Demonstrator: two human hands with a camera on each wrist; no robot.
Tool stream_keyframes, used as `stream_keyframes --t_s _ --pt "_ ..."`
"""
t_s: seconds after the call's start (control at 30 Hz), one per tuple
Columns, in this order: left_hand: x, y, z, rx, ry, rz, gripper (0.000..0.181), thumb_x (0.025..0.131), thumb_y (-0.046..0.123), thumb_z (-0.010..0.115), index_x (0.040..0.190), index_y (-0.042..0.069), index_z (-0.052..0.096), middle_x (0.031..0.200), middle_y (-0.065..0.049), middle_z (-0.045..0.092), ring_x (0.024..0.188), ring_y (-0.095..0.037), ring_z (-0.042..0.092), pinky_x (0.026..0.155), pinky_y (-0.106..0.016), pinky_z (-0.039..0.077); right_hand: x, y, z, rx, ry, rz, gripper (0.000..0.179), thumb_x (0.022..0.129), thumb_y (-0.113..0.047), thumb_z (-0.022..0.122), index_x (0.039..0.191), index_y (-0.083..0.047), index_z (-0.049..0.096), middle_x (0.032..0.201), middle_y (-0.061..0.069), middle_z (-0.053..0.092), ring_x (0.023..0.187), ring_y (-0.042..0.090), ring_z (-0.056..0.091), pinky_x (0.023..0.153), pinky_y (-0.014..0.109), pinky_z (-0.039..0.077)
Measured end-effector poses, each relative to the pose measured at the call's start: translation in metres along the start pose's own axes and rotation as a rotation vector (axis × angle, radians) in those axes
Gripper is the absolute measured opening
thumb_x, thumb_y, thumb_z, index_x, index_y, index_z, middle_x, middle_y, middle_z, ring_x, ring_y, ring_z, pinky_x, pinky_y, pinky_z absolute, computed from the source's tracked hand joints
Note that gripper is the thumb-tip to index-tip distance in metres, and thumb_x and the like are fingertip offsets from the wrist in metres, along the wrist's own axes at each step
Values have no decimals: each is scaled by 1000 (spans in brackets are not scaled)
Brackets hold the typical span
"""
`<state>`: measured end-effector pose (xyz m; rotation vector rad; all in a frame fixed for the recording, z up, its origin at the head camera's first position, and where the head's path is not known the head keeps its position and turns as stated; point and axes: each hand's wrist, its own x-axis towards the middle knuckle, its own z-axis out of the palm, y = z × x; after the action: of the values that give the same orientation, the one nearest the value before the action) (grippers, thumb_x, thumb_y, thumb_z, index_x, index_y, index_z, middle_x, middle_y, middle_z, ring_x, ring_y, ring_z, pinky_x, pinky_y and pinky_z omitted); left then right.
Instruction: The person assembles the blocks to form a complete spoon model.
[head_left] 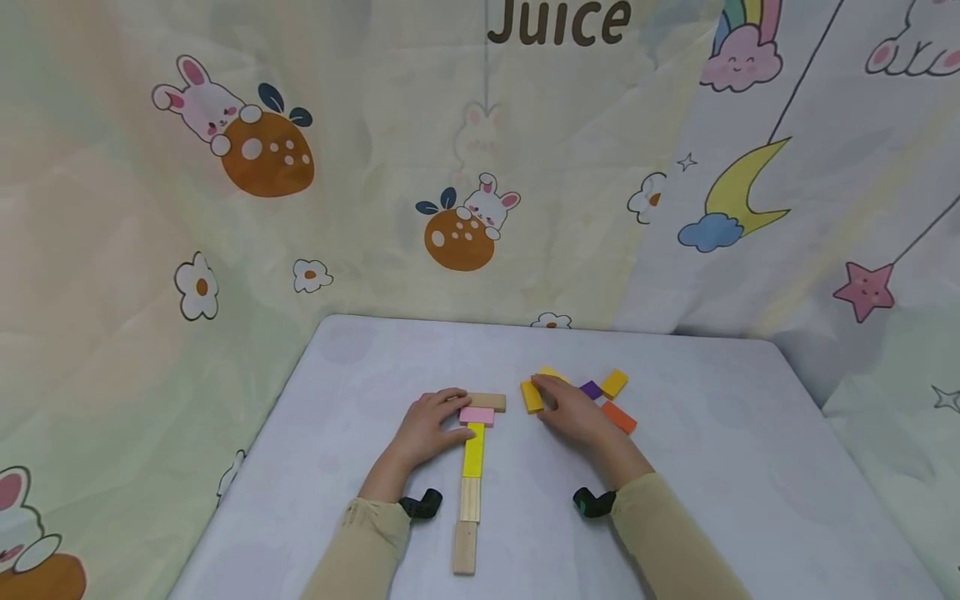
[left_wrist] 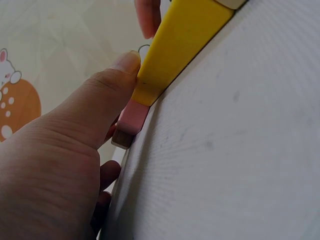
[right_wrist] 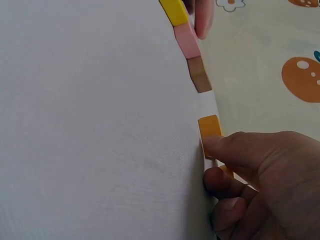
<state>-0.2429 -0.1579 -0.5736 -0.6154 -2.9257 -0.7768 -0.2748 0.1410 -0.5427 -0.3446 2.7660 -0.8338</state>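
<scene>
In the head view a column of flat blocks lies on the table: bare wooden blocks (head_left: 464, 547) at the near end, then a yellow block (head_left: 474, 458), a crosswise pink block (head_left: 477, 415) and a crosswise wooden block (head_left: 489, 402). My left hand (head_left: 426, 427) rests beside the far end, its thumb touching the yellow block (left_wrist: 182, 45) and its fingertips by the crosswise wooden block. To the right, my right hand (head_left: 577, 412) pinches a yellow-orange block (head_left: 531, 398). The right wrist view shows the thumb against this block (right_wrist: 210, 125); part of the fingers' contact is hidden.
Around the right hand lie another yellow block (head_left: 552, 372), a purple block (head_left: 591, 389), a yellow block (head_left: 615, 383) and an orange block (head_left: 619, 417). The white table (head_left: 360, 358) ends at a printed cloth backdrop (head_left: 375, 233).
</scene>
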Motion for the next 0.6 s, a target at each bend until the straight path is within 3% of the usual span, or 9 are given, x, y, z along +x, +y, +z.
stream_keyframes --t_s 0.3,0.47,0.6 --pt "2 -2 3 -5 8 -3 65 83 59 70 140 30 56 145 8 48 128 -21 48 110 -49 39 6 -1 0 48 27 3 58 91 -27 72 144 -29 50 148 -3 50 141 25 43 113 51 39" --pt "2 -1 3 -14 12 -22 63 82 58 72 137 30 59 139 5 50 123 -21 50 107 -47 41 13 -10 5 55 74 -31 55 89 -33 74 141 -30 55 144 -5 52 117 21 57 101 42 52" --pt "1 -1 2 -5 17 -27 61 82 58 72 136 31 60 137 3 51 122 -21 50 107 -46 41 23 -21 7 86 94 -36 51 90 -35 73 138 -30 58 142 -5 51 103 18 55 90 34 55"
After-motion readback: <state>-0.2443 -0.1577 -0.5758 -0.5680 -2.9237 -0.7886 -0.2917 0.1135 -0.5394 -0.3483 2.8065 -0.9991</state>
